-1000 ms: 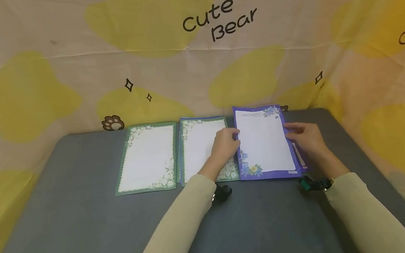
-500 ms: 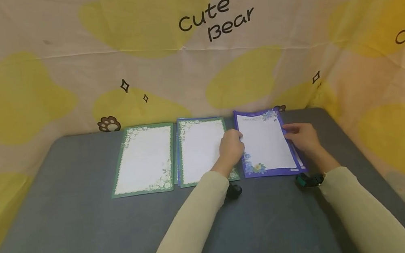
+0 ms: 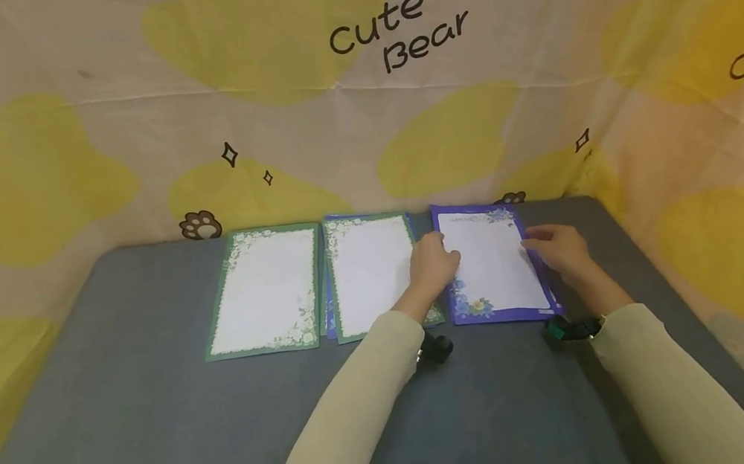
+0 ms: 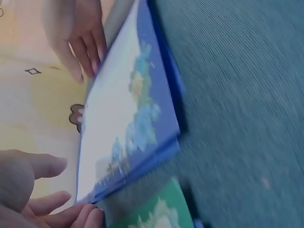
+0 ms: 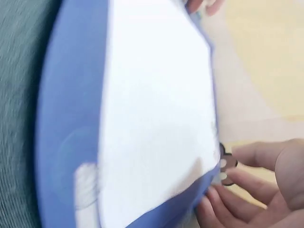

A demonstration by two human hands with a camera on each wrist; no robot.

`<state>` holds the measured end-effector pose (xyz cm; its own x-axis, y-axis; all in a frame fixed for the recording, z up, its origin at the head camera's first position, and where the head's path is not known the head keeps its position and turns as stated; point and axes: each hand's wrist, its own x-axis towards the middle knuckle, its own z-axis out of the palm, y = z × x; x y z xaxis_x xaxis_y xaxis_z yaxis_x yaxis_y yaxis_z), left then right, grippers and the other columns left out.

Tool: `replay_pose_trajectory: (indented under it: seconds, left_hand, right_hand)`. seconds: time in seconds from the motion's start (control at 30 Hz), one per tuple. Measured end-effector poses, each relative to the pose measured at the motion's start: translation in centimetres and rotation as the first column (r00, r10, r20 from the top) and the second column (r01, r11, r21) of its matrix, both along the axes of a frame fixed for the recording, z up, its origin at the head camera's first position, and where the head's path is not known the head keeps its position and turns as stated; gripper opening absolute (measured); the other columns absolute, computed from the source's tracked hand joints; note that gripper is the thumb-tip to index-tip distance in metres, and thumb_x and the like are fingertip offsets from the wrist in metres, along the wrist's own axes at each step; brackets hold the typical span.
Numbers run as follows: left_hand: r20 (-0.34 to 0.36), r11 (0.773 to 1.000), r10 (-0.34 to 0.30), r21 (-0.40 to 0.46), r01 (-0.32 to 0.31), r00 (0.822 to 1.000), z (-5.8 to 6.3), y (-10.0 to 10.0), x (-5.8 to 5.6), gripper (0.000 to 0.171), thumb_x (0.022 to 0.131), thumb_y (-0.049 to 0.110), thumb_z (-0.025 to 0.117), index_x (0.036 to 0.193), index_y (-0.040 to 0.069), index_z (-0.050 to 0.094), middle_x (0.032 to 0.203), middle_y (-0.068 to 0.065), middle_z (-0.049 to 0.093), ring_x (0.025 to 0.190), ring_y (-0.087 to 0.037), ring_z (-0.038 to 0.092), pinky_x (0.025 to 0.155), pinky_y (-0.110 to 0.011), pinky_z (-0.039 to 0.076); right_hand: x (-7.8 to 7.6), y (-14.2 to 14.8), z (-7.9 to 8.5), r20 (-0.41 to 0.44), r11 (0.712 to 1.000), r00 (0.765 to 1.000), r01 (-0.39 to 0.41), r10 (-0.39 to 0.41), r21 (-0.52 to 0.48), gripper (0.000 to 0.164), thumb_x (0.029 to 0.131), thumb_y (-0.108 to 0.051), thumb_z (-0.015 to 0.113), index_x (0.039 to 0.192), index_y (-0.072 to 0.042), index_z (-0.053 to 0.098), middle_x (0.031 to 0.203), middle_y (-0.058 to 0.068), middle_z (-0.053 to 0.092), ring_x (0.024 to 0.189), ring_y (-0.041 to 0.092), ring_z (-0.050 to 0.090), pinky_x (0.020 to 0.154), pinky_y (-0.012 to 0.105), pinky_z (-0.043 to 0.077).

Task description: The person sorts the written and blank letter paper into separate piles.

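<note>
A purple-bordered sheet of paper (image 3: 492, 265) with blue flowers lies on the right stack, with more purple edges showing beneath it. My left hand (image 3: 432, 263) is at its left edge, thumb lifted apart from the fingers; in the left wrist view the fingertips (image 4: 90, 213) sit right by the sheet's corner. At the right edge is my right hand (image 3: 558, 248). Its thumb and index finger are spread in the right wrist view, and the lower fingertips (image 5: 209, 209) meet the paper's edge. Neither thumb presses on the sheet.
Left of it, a green-bordered sheet (image 3: 372, 277) lies over blue-edged ones, partly behind my left wrist. Another green-bordered sheet (image 3: 263, 291) tops the leftmost stack. All rest on a grey table (image 3: 162, 431) against a patterned cloth backdrop (image 3: 308, 126).
The purple-bordered sheet has come down onto its stack and shifted slightly right. My left hand has moved right with it, and its thumb has come away from the paper.
</note>
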<state>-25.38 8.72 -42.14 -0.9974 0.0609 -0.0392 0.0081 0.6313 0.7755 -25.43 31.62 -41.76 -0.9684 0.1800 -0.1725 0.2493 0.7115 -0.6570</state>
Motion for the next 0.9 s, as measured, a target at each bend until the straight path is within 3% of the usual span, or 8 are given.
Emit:
replay_pose_trajectory:
  seconds: [0.23, 0.33, 0.43, 0.53, 0.6, 0.67, 0.77, 0.9]
  left_hand:
    - [0.052, 0.999, -0.004, 0.034, 0.003, 0.999, 0.5, 0.0, 0.1, 0.044, 0.095, 0.019, 0.065, 0.137, 0.007, 0.061, 0.136, -0.011, 0.067, 0.12, -0.03, 0.067, 0.101, -0.041, 0.055]
    - [-0.001, 0.998, -0.059, 0.015, 0.059, 0.998, 1.0, -0.6, 0.2, 0.041, 0.096, 0.021, 0.064, 0.135, 0.009, 0.064, 0.122, -0.009, 0.073, 0.08, -0.019, 0.069, 0.076, -0.031, 0.058]
    - [-0.069, 0.992, -0.124, -0.02, 0.123, 0.99, 1.8, -1.9, 0.7, 0.037, 0.098, 0.022, 0.064, 0.133, 0.01, 0.066, 0.078, -0.003, 0.07, 0.048, -0.009, 0.045, 0.05, -0.023, 0.043]
    - [-0.098, 0.987, -0.158, -0.026, 0.156, 0.983, 2.4, -3.8, 1.3, 0.036, 0.099, 0.023, 0.064, 0.133, 0.01, 0.066, 0.054, -0.001, 0.046, 0.039, -0.006, 0.028, 0.039, -0.02, 0.029]
    - [-0.097, 0.989, -0.151, -0.016, 0.15, 0.984, 2.5, -5.2, 1.5, 0.036, 0.1, 0.024, 0.064, 0.133, 0.012, 0.066, 0.064, -0.002, 0.06, 0.038, -0.006, 0.028, 0.038, -0.02, 0.03]
    - [-0.105, 0.99, -0.139, -0.011, 0.139, 0.985, 2.5, -6.6, 1.6, 0.035, 0.1, 0.024, 0.063, 0.132, 0.012, 0.067, 0.091, -0.007, 0.074, 0.042, -0.011, 0.032, 0.043, -0.024, 0.036]
    - [-0.12, 0.994, -0.108, -0.013, 0.107, 0.987, 2.2, -8.8, 1.7, 0.034, 0.1, 0.024, 0.063, 0.131, 0.012, 0.068, 0.132, -0.007, 0.069, 0.069, -0.018, 0.062, 0.067, -0.032, 0.055]
    - [-0.133, 0.998, -0.053, 0.011, 0.054, 0.99, 1.9, -11.7, 1.9, 0.032, 0.099, 0.021, 0.064, 0.128, 0.008, 0.069, 0.135, -0.009, 0.068, 0.124, -0.031, 0.062, 0.098, -0.046, 0.055]
  right_hand:
    - [-0.4, -0.3, 0.4, 0.036, 0.997, 0.998, -0.059, 0.06, -0.04, 0.053, 0.102, -0.025, 0.054, 0.145, 0.006, 0.049, 0.149, 0.033, 0.047, 0.136, 0.049, 0.045, 0.113, 0.059, 0.041]
    - [0.0, -0.3, 0.6, 0.019, 0.998, 0.998, -0.058, 0.058, 0.002, 0.054, 0.102, -0.027, 0.055, 0.144, 0.007, 0.049, 0.146, 0.034, 0.049, 0.133, 0.049, 0.047, 0.111, 0.059, 0.043]
    - [0.6, -0.9, 1.4, -0.025, 0.996, 0.997, -0.072, 0.073, 0.051, 0.056, 0.102, -0.032, 0.056, 0.143, 0.005, 0.05, 0.144, 0.033, 0.051, 0.131, 0.049, 0.05, 0.108, 0.06, 0.045]
    - [1.2, -2.4, 2.4, -0.085, 0.994, 0.991, -0.096, 0.099, 0.043, 0.057, 0.102, -0.036, 0.057, 0.143, 0.002, 0.053, 0.144, 0.03, 0.054, 0.131, 0.049, 0.051, 0.108, 0.06, 0.045]
    - [1.6, -3.5, 2.9, -0.113, 0.992, 0.986, -0.125, 0.125, 0.005, 0.057, 0.102, -0.037, 0.058, 0.144, 0.0, 0.053, 0.145, 0.028, 0.054, 0.133, 0.047, 0.051, 0.11, 0.06, 0.044]
    - [1.9, -4.5, 3.4, -0.123, 0.988, 0.981, -0.153, 0.148, -0.032, 0.056, 0.102, -0.038, 0.057, 0.144, -0.002, 0.053, 0.147, 0.026, 0.054, 0.136, 0.046, 0.05, 0.111, 0.059, 0.043]
    - [2.1, -6.0, 3.8, -0.149, 0.974, 0.971, -0.202, 0.186, -0.099, 0.055, 0.102, -0.035, 0.058, 0.146, -0.002, 0.052, 0.148, 0.024, 0.054, 0.138, 0.045, 0.049, 0.113, 0.058, 0.043]
    - [2.2, -8.1, 4.1, -0.187, 0.949, 0.959, -0.247, 0.211, -0.194, 0.052, 0.102, -0.029, 0.06, 0.146, -0.004, 0.051, 0.148, 0.022, 0.054, 0.136, 0.042, 0.053, 0.111, 0.057, 0.045]
